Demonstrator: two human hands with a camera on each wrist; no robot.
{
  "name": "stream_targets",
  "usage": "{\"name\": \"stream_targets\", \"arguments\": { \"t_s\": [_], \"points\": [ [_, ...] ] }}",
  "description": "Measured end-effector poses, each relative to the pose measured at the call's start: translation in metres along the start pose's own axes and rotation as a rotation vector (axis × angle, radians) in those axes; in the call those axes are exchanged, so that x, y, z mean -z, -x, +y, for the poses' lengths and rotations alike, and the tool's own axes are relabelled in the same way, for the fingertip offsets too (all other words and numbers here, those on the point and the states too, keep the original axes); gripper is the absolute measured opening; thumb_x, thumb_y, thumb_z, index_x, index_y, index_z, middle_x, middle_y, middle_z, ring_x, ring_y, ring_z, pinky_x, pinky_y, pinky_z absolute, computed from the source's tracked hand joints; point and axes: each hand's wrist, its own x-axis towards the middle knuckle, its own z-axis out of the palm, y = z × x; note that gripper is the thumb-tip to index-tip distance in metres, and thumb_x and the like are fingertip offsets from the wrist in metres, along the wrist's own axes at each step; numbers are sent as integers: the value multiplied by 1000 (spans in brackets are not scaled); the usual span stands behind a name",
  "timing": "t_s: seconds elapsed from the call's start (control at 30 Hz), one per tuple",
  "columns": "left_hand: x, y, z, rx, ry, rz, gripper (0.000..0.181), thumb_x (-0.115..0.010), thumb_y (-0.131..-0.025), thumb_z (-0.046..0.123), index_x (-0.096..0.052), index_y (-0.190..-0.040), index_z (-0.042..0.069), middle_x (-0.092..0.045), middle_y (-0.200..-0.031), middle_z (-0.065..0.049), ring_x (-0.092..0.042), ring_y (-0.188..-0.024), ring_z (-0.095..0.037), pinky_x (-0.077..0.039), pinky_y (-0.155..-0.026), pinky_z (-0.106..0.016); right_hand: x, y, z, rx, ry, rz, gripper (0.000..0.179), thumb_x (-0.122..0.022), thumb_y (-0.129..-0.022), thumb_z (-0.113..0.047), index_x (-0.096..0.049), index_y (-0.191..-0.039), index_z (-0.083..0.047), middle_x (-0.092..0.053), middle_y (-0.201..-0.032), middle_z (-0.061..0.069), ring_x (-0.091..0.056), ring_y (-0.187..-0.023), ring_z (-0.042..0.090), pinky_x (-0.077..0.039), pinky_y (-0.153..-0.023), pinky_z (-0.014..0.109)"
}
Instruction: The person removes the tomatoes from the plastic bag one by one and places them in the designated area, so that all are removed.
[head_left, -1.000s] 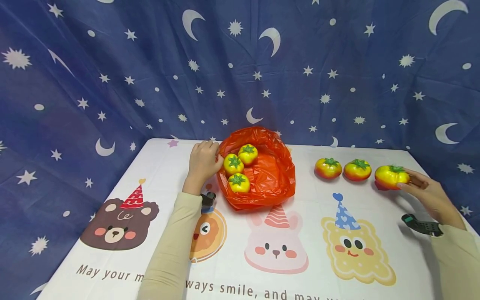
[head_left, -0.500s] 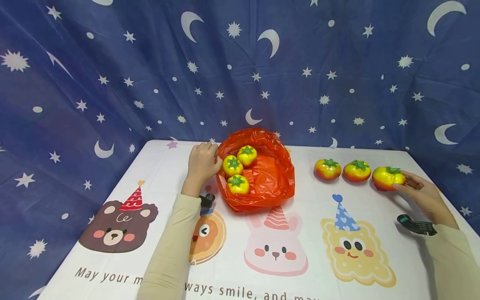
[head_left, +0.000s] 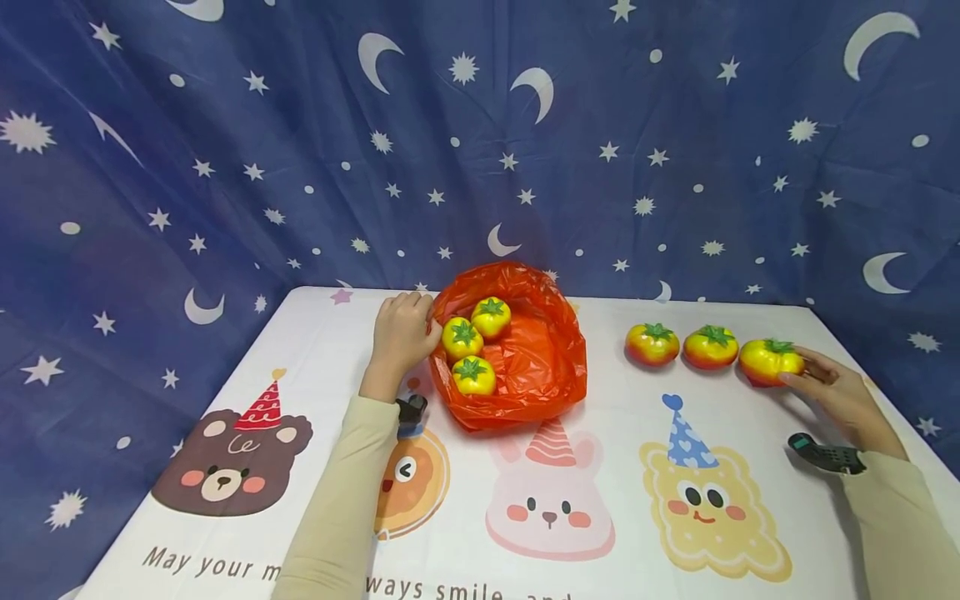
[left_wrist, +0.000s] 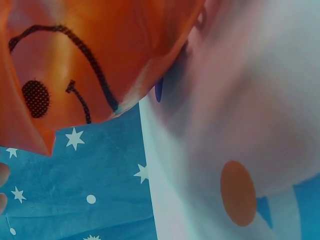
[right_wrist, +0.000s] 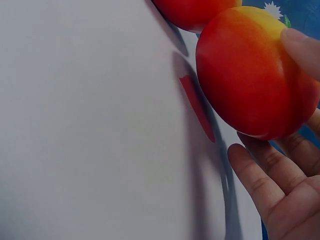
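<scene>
A red plastic bag [head_left: 551, 354] stands with its mouth wide, several yellow tomatoes [head_left: 474, 376] with green tops grouped at its left side. My left hand [head_left: 401, 333] grips the bag's left rim with curled fingers. In the left wrist view the bag's wall [left_wrist: 55, 65] shows a black printed smile, and that hand is blurred. At the right, my right hand [head_left: 836, 396] pinches a red-and-yellow tomato [head_left: 768, 362] between thumb and fingers. The right wrist view has the thumb on the tomato's [right_wrist: 250, 75] upper side and fingers beneath, close over the cloth.
Two more red-and-yellow tomatoes, a middle one [head_left: 710, 347] and a left one [head_left: 652, 345], sit in a row beside the held one. A white cloth with cartoon prints covers the table [head_left: 450, 567]. A blue starry curtain [head_left: 480, 117] rises behind it.
My right hand has shifted slightly left with its tomato, closer to the middle one. The left hand keeps its grip on the bag. The head view has tilted up a little.
</scene>
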Motion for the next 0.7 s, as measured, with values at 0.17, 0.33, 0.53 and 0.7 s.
{"name": "stream_targets", "arguments": {
  "t_s": [0.17, 0.33, 0.53, 0.7],
  "points": [
    [1, 2, 0, 3, 1, -2, 9, -60, -75, 13, -56, -76, 5, -58, -72, -10, -55, -70, -28, -45, -74, -41, -2, -2, 2, 11, 0, -5, 84, -48, -92, -49, -5, -150, -6, -3, -151, 32, -9, -136, 53, -19, -104, 63],
    [1, 2, 0, 3, 5, 1, 8, -60, -76, 13, -56, -75, 5, -57, -71, -9, -55, -70, -27, -45, -73, -41, -2, -1, 2, 15, 11, -5, 85, -48, -92, -47, -4, -148, -1, -3, -151, 34, -10, -134, 55, -20, -103, 64],
    [1, 1, 1, -1, 6, 12, 9, -59, -75, 13, -53, -73, 6, -55, -69, -8, -54, -68, -27, -45, -72, -41, 0, 0, 1, 5, 9, -2, 87, -49, -91, -50, -4, -150, -4, -3, -151, 33, -9, -135, 54, -19, -104, 64],
    [0, 0, 0, -2, 8, 15, 9, -59, -76, 13, -52, -72, 6, -54, -68, -8, -53, -68, -27, -44, -72, -41, 2, -1, 2, 0, -23, 10, 82, -51, -91, -48, -5, -151, -17, -3, -154, 26, -14, -143, 40, -19, -109, 51]
  ]
}}
